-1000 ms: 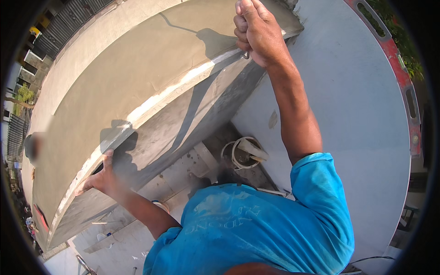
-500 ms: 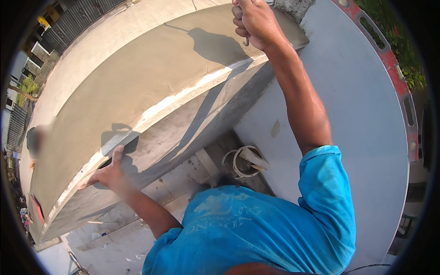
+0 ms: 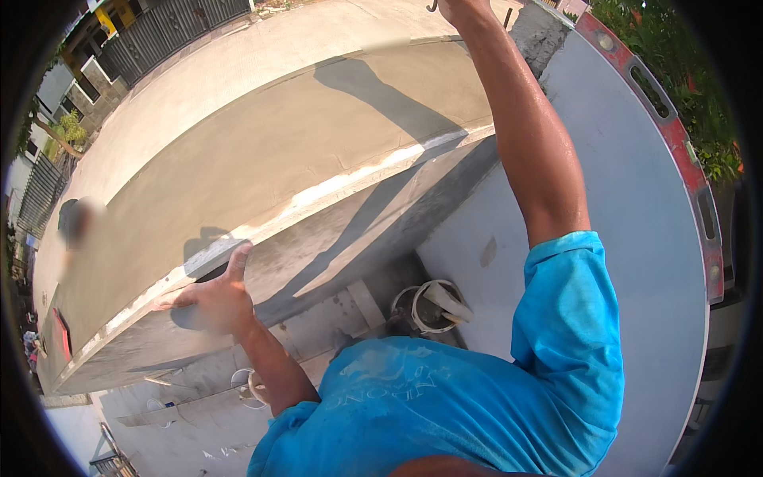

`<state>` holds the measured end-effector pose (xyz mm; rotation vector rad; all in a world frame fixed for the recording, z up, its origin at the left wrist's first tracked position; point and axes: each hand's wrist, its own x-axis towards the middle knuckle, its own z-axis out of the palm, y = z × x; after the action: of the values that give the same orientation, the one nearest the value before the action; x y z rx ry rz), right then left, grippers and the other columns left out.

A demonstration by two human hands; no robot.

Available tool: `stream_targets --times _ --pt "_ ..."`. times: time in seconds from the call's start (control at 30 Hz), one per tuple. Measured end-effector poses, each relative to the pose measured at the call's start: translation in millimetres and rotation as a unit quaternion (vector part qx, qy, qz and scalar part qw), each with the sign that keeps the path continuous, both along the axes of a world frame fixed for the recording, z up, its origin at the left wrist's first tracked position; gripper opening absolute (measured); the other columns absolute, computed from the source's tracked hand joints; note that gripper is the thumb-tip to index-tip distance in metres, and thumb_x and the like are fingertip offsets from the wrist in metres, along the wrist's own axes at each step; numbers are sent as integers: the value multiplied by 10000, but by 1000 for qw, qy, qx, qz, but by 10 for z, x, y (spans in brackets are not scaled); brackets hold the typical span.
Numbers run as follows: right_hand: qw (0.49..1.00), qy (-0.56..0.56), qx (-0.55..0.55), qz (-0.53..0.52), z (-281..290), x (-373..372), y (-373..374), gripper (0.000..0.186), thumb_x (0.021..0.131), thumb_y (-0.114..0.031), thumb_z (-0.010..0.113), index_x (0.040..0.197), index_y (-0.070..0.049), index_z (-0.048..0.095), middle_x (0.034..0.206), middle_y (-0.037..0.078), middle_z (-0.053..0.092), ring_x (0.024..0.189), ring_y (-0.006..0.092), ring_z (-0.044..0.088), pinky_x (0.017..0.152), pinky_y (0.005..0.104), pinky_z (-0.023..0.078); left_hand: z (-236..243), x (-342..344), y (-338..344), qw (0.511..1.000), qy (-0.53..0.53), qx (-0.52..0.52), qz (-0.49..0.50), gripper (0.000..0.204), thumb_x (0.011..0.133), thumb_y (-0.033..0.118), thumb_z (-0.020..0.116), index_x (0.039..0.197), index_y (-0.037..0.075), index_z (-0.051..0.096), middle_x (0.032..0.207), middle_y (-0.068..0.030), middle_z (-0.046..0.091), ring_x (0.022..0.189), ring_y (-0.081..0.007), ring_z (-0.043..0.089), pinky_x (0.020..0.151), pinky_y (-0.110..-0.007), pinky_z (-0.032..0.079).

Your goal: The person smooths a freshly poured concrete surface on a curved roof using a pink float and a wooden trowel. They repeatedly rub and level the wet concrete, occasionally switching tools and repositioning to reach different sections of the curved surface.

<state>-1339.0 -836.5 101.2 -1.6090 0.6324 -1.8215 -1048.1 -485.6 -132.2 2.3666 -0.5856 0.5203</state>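
My left hand [image 3: 214,298] rests on the white-streaked front edge [image 3: 334,191] of a raised concrete ledge, its thumb and fingers spread. The ledge's top [image 3: 254,143] is smooth, grey-beige render carrying shadows. My right arm reaches up along the right, and my right hand [image 3: 462,9] is cut off by the top of the view. A small dark metal hook [image 3: 432,5] shows beside it, but what the fingers hold cannot be made out.
A white wall [image 3: 636,238] stands right, with a red level [image 3: 616,52] along its rim. Buckets [image 3: 429,314] with pale pieces sit below. A red object [image 3: 62,334] lies at the ledge's left end, near a blurred person [image 3: 75,222]. Beyond are pavement, gates [image 3: 167,44] and foliage.
My right hand has moved upward, mostly out of view, and the surroundings have shifted downward in the picture. My left hand stays at the edge, now slightly farther right in view.
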Motion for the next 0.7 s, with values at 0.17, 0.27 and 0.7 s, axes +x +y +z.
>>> stream_targets --times 0.17,0.27,0.7 --pt "993 -56 -105 -7 468 -374 1416 263 1081 -257 433 884 -84 456 672 -46 312 546 66 254 493 238 238 -299 128 -100 954 23 -242 -177 1706 432 562 956 1462 -139 -209 1573 -345 -121 1511 -367 -22 1237 -387 82" --pt "990 -84 -112 -36 345 -435 2091 240 1060 -165 445 869 -29 500 668 -33 283 583 85 281 525 248 254 286 -289 4 941 89 -284 -160 1676 456 484 982 1491 -84 -207 1573 -343 -147 1508 -397 -93 1243 -439 22" --pt "891 -281 242 -261 -1674 -798 3428 259 1010 -287 562 990 -34 513 812 24 457 617 104 395 462 269 259 282 -136 323 850 104 -482 -185 702 980 336 613 1458 -110 357 1622 -201 79 1450 -370 283 1147 -438 318"
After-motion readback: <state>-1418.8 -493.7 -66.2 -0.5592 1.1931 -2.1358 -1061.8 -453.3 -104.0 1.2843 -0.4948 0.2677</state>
